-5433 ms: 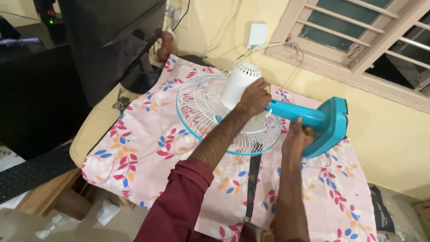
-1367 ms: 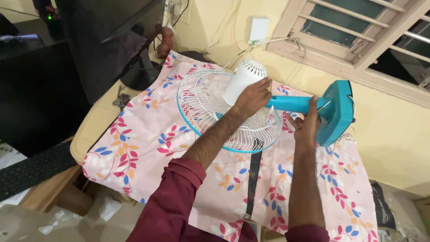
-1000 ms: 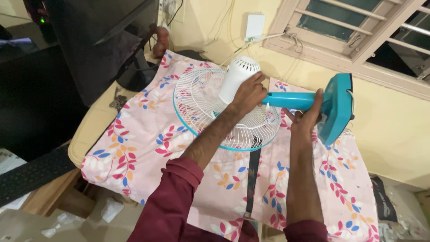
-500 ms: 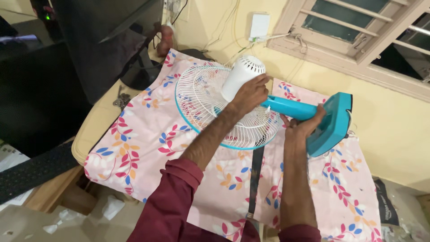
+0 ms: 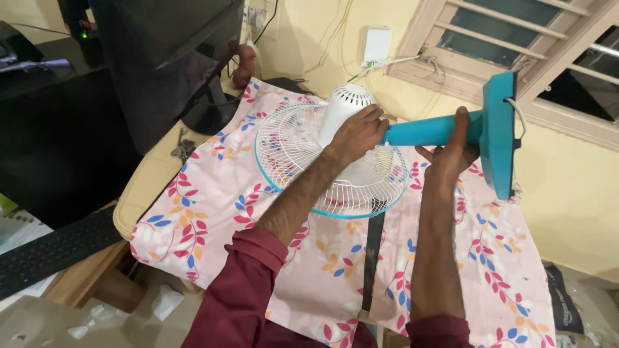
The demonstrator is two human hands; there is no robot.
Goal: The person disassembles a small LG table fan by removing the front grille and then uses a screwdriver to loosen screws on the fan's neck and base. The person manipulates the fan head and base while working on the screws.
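A table fan lies on its side on a pink flowered cloth (image 5: 213,193). Its white wire grille (image 5: 290,148) with a teal rim faces down to the left, and the white motor housing (image 5: 343,106) sticks up. My left hand (image 5: 358,132) grips the motor housing where the teal neck (image 5: 419,132) joins it. My right hand (image 5: 454,151) holds the teal neck close to the teal base (image 5: 500,132), which stands up on edge at the right.
A dark monitor (image 5: 161,58) stands at the left rear and a black keyboard (image 5: 51,248) lies lower left. A louvred window (image 5: 535,45) and a white wall adapter (image 5: 376,45) with cables are behind. A black strap (image 5: 371,258) hangs over the cloth's front.
The fan's base has swung upward and the neck now runs level; half a second ago it tilted down to the right. Both hands kept their hold.
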